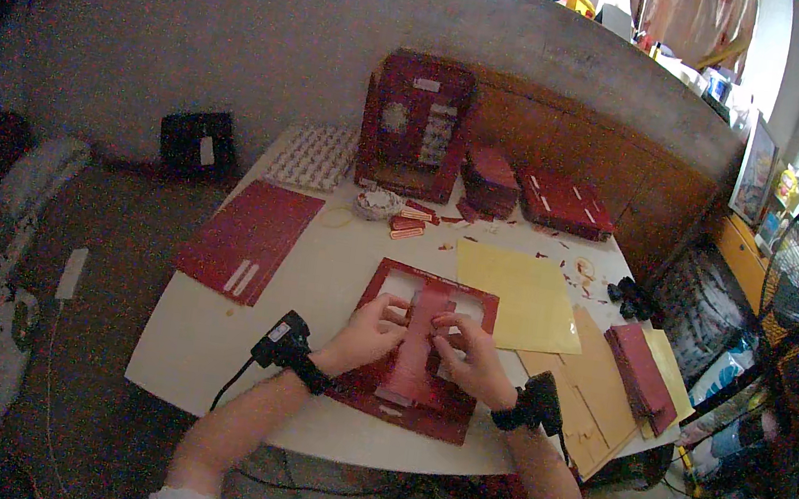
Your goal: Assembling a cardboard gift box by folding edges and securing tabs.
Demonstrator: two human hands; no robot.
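Observation:
A dark red card sheet [359, 387] with white cut-out areas near its far edge lies flat before me. Along its middle runs a long pinkish-red card strip [413, 364]. My left hand [370, 335] has its fingers bent in at the strip's left edge, and my right hand [468, 358] curls in the same way at its right edge. Both hands appear to pinch the strip's sides near its far half; the exact fingertip contact is too small to make out. Each wrist wears a black strapped device with a cable.
A yellow sheet [520, 296] lies beyond my right hand, with tan boards [587, 395] and a dark red card stack [640, 377] at right. A red sheet [249, 240] is at left. Behind stand a red display box [416, 126], white pieces [314, 156] and red stacks [567, 204].

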